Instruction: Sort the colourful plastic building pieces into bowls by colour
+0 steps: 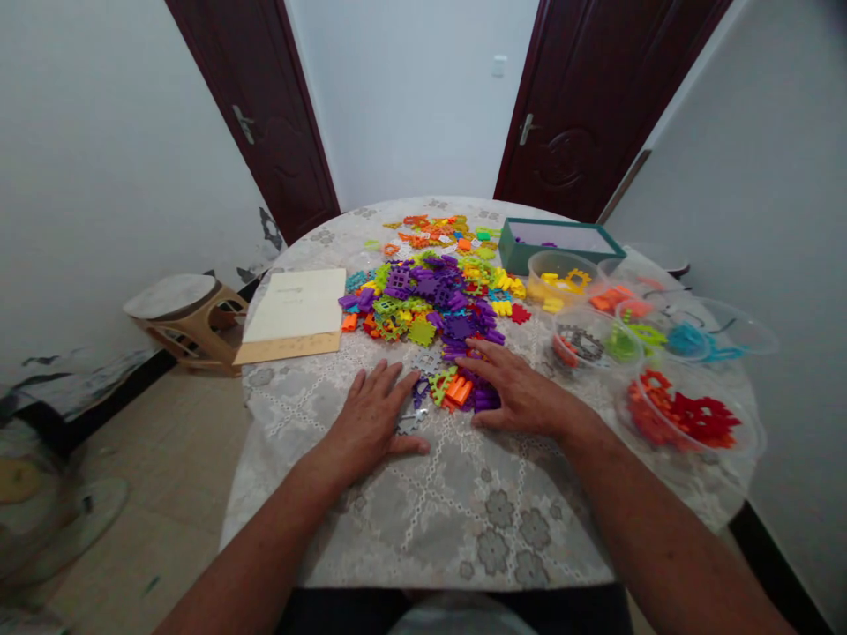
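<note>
A heap of colourful plastic building pieces (423, 295), mostly purple, green, yellow and orange, lies mid-table. Close in front of it is a smaller cluster with an orange block (459, 390), a light green piece (439, 386) and grey gear-like pieces (411, 423). My left hand (376, 414) rests at the left of this cluster, fingers spread, thumb pointing right. On the right side, my right hand (513, 385) curves with fingers apart around purple pieces (485, 397), partly hiding them; it seems to touch them without gripping.
Clear plastic bowls with sorted pieces stand at right: yellow (559, 282), grey (582, 346), blue (692, 339) and red (692, 423). Behind them sits a green box (522, 251). An open notebook (297, 304) lies at left. Flat orange pieces (423, 238) lie at the back.
</note>
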The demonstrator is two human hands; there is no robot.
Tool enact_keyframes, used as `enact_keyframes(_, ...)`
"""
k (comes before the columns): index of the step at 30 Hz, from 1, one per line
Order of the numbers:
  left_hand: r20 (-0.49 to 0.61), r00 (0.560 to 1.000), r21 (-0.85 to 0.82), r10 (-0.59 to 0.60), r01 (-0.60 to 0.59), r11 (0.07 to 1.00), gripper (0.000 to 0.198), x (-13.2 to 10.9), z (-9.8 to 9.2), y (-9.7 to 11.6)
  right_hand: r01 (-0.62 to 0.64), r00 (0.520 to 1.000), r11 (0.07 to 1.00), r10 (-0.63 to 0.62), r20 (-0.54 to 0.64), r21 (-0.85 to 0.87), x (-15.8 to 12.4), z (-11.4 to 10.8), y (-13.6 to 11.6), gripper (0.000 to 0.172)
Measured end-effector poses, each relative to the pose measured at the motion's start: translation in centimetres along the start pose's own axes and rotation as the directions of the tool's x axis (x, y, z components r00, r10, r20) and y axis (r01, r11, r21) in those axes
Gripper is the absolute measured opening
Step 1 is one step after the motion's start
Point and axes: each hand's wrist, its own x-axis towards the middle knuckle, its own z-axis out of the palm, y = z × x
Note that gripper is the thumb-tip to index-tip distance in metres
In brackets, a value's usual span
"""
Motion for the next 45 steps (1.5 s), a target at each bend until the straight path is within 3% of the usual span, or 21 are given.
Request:
enact_keyframes(6,-0.116,0.989,0.063,0.093,-0.086,0.994,0.095,3.8,1.1,1.0,-0.027,0.995,0.999,0.030,-0.093,0.036,0.3,0.1,1.5,0.064)
enact_keyframes(13,-0.265,0.941,0.104,0.211,-0.190,0.976,0.070,8.2,1.5,1.5,-0.045,0.984,0.998,0.053,-0.170,0.050,0.6,0.1,2.2,0.048)
enact_keyframes(18,-0.348,0.911,0.093,0.221,-0.201,0.975,0.051,10.7,1.8,1.4,-0.053,0.972,0.995,0.072,-0.226,0.087,0.9,0.1,2.6,0.045)
enact_keyframes(25,-0.432,0.881,-0.023,0.192,-0.224,0.974,0.036,11.8,2.3,0.4,-0.025,0.931,0.969,0.112,-0.347,0.245,2.0,1.4,3.6,0.025)
enact_keyframes(29,-0.450,0.873,-0.073,0.191,-0.249,0.966,0.035,11.2,2.5,1.1,-0.101,0.891,0.915,0.258,-0.373,0.391,2.4,1.8,4.1,0.030)
enact_keyframes(33,-0.441,0.881,-0.076,0.172,-0.227,0.971,0.036,10.6,2.9,2.5,-0.223,0.846,0.876,0.391,-0.362,0.427,2.6,1.6,4.2,0.040)
enact_keyframes(36,-0.434,0.890,-0.097,0.141,-0.201,0.975,0.039,10.7,2.9,3.5,-0.310,0.783,0.824,0.504,-0.364,0.474,2.6,1.6,4.0,0.047)
enact_keyframes(41,-0.436,0.895,-0.138,0.094,-0.170,0.976,0.025,11.3,2.3,4.9,-0.241,0.694,0.707,0.605,-0.392,0.665,2.6,1.6,3.0,0.057)
enact_keyframes(45,-0.549,0.833,-0.234,0.060,-0.223,0.946,0.014,11.6,1.3,5.7,-0.236,0.642,0.670,0.651,-0.404,0.704,2.5,1.5,2.7,0.059)
